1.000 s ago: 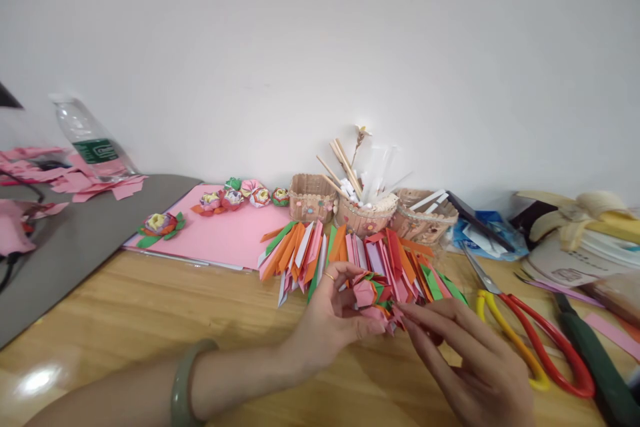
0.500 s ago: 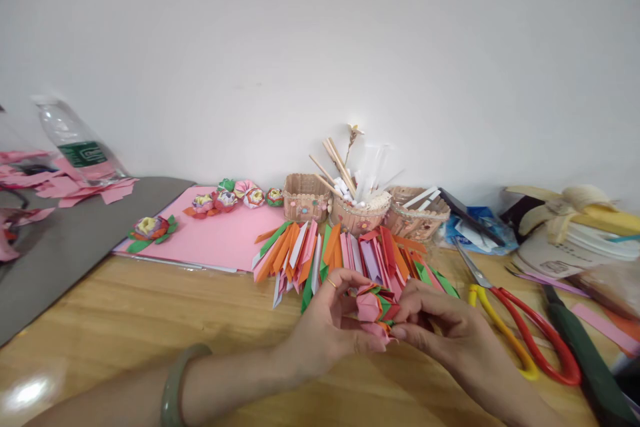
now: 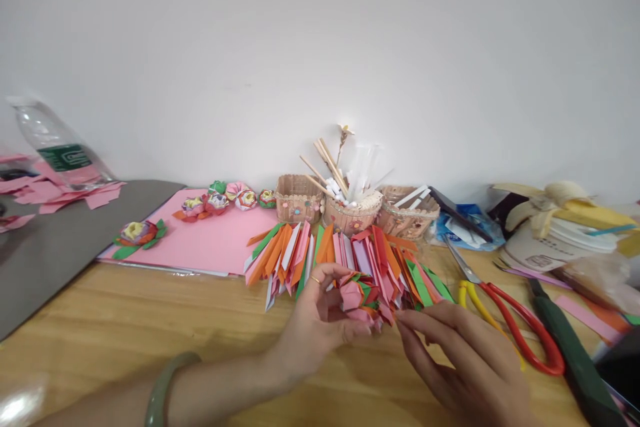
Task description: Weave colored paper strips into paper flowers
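The left hand [image 3: 311, 321] partly hides its folded paper [image 3: 352, 295]; the bracelet [image 3: 161, 387] is cropped below.

At left we see a clear bottle [image 3: 65, 157] with a green label and a grey mat [image 3: 50, 260]; along the back, before a pale wall [image 3: 320, 40], three small decorated baskets [image 3: 300, 203], the middle one holding wooden sticks [image 3: 331, 163] and an ornamental flower [image 3: 345, 131]. At right we note red-and-yellow-handled scissors [image 3: 470, 271], a blue packet [image 3: 494, 233], and a banana [image 3: 575, 211] atop a lidded tub [image 3: 540, 250]

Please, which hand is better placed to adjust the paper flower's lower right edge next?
Probably the right hand: its fingertips are together just beside that edge, while the left hand holds the paper flower from the left side.
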A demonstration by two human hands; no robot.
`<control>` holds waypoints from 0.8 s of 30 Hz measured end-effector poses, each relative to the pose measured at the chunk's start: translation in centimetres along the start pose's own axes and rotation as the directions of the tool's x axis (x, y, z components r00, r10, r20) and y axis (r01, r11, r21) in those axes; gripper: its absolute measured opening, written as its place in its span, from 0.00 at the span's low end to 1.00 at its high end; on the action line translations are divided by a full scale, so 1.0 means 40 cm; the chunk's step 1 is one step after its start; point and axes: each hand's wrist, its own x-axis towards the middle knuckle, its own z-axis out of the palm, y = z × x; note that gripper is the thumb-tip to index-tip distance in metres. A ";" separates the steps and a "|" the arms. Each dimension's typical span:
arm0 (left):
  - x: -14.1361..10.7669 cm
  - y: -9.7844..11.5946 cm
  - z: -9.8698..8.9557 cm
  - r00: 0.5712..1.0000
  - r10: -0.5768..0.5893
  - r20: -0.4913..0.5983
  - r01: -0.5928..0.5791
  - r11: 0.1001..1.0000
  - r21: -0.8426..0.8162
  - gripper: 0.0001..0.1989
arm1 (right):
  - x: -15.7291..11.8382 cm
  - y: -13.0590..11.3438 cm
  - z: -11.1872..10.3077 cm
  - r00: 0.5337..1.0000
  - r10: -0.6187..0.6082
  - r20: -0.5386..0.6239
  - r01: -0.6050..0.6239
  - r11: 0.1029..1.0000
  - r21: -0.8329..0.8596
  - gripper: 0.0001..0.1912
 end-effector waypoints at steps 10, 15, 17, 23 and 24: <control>-0.004 0.006 0.002 0.998 0.043 0.044 -0.041 0.998 -0.040 0.22 | -0.019 0.000 0.005 0.994 0.034 0.103 -0.052 0.983 0.175 0.23; -0.003 0.015 0.009 0.997 0.021 0.078 -0.011 0.993 -0.119 0.20 | 0.005 -0.007 -0.007 0.982 0.126 0.139 -0.165 0.932 0.322 0.20; -0.004 0.021 0.011 0.995 0.006 0.095 0.009 0.987 -0.160 0.19 | 0.006 -0.001 -0.010 0.959 0.242 0.146 -0.282 0.861 0.423 0.17; -0.010 0.029 0.012 0.984 -0.133 0.116 0.156 0.965 -0.213 0.19 | -0.005 0.034 0.005 0.730 0.638 0.248 -0.639 0.507 0.578 0.09; -0.011 0.029 0.012 0.981 -0.157 0.117 0.180 0.959 -0.218 0.20 | -0.004 0.034 0.008 0.724 0.623 0.297 -0.655 0.485 0.579 0.10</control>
